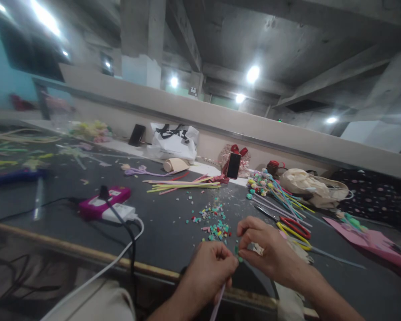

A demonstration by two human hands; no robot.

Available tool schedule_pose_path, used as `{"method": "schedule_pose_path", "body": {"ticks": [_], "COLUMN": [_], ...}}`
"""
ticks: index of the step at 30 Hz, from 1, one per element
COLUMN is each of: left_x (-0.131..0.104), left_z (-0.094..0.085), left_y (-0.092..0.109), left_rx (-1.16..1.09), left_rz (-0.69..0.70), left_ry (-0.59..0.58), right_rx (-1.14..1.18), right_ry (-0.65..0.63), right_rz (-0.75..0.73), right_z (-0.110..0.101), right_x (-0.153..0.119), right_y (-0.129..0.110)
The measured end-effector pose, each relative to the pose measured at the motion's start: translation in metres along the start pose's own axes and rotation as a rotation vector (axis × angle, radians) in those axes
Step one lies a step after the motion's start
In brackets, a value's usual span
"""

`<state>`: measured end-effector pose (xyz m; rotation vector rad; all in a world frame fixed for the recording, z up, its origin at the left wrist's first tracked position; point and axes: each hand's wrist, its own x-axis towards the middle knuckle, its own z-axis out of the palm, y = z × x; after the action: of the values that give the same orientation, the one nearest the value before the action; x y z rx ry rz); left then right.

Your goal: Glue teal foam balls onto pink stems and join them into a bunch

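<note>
My left hand [209, 272] is closed on a pale lilac strip [218, 304] that hangs down below its fingers, near the table's front edge. Just to the right, my right hand [265, 247] has its thumb and fingers curled close together beside a small green piece [238, 254]; whether it grips that piece is too small to tell. The hands are close but apart. Beyond them lies a scatter of small green, red, yellow and pink bits [218, 229] on the dark table [167, 232].
Red- and yellow-handled scissors [296, 226] lie right of my hands, near flower-tipped stems [280, 194]. Loose strips [183, 184], a propped phone [233, 166] and a white bag [175, 141] are farther back. A magenta power strip [105, 201] with cables sits left.
</note>
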<state>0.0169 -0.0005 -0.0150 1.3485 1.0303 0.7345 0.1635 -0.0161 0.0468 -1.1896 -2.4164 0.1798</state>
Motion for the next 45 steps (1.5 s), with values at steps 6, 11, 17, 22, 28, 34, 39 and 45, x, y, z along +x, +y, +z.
{"method": "schedule_pose_path", "body": {"ticks": [6, 11, 17, 22, 28, 34, 39, 45], "left_x": [0.001, 0.0, 0.002, 0.002, -0.004, -0.002, 0.001, -0.007], "left_z": [0.001, 0.001, -0.001, -0.002, -0.007, -0.008, -0.005, -0.008], "left_y": [-0.005, -0.005, -0.006, -0.004, 0.009, 0.007, 0.003, 0.01], "left_rx": [-0.005, 0.023, 0.031, 0.025, -0.175, -0.279, -0.194, 0.126], "left_rz": [0.036, 0.051, 0.057, 0.082, 0.027, 0.024, 0.088, 0.217], "left_ry": [0.018, 0.029, 0.027, 0.044, 0.008, -0.003, 0.153, 0.251], "right_rx": [-0.085, -0.109, 0.044, 0.33, 0.647, 0.8, 0.672, 0.54], "right_ry": [-0.019, -0.011, 0.019, 0.17, 0.443, 0.359, 0.441, 0.48], "right_rz": [-0.012, -0.044, -0.011, 0.125, 0.449, 0.486, 0.45, 0.36], "right_z": [0.003, 0.003, -0.006, -0.007, 0.019, 0.046, 0.043, 0.04], "right_x": [0.002, 0.004, -0.001, -0.011, -0.029, -0.032, -0.03, -0.028], "right_y": [0.001, 0.005, 0.007, 0.015, 0.028, 0.03, 0.027, 0.021]}}
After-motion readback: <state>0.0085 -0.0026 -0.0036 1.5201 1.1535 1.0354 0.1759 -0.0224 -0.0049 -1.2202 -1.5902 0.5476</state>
